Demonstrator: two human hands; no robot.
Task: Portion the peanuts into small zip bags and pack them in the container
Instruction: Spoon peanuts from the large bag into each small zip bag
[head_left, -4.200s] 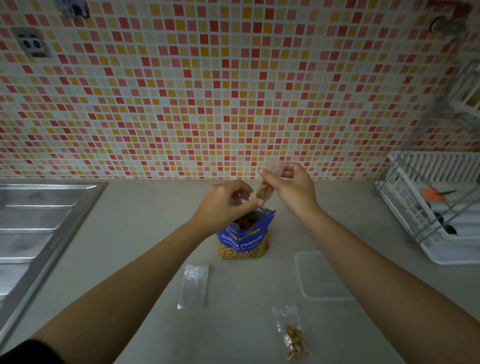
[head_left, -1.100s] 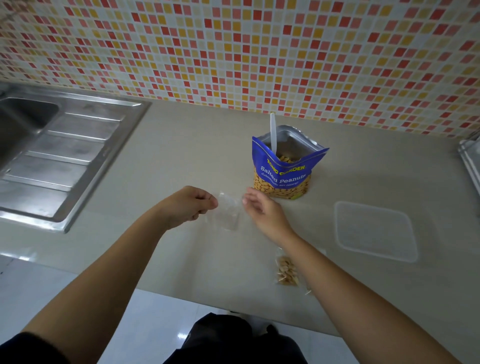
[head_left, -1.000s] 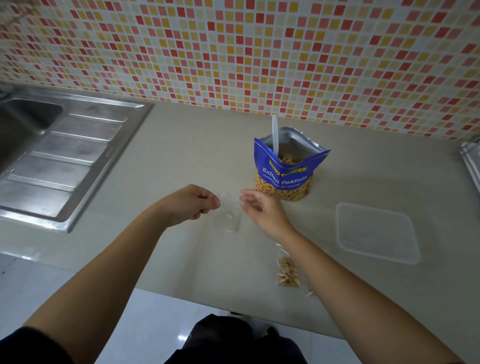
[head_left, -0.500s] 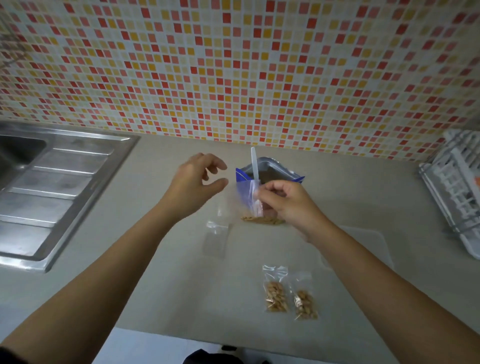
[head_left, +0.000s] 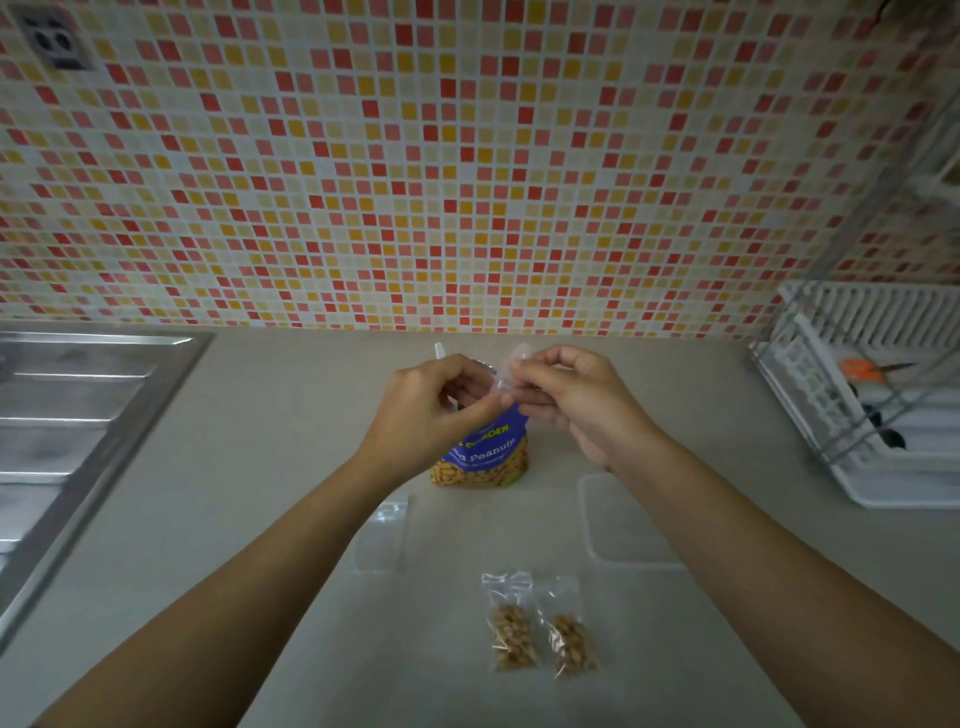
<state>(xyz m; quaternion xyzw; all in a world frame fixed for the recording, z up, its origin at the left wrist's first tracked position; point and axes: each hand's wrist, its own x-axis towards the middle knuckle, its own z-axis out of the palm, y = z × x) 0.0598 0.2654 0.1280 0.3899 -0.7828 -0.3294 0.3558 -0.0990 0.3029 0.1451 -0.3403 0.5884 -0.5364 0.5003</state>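
Note:
A blue salted-peanut bag (head_left: 485, 457) stands on the counter, a white spoon handle (head_left: 439, 351) sticking out of it. Above the bag, my left hand (head_left: 431, 415) and my right hand (head_left: 566, 400) both pinch the top of a small clear zip bag (head_left: 511, 366), which looks empty. Two small zip bags filled with peanuts (head_left: 511, 623) (head_left: 571, 634) lie side by side near the front. An empty zip bag (head_left: 382, 535) lies flat under my left forearm. The clear container (head_left: 623, 519) sits to the right, partly hidden by my right forearm.
A steel sink drainboard (head_left: 67, 441) fills the left. A white dish rack (head_left: 872, 405) with an orange-handled tool stands at the right. The mosaic tile wall (head_left: 467, 182) rises behind the counter, with a socket at its top left.
The view tilted up. My right hand lifted a clear zip bag from the counter to above the peanut bag, and my left hand joined it at the bag's top.

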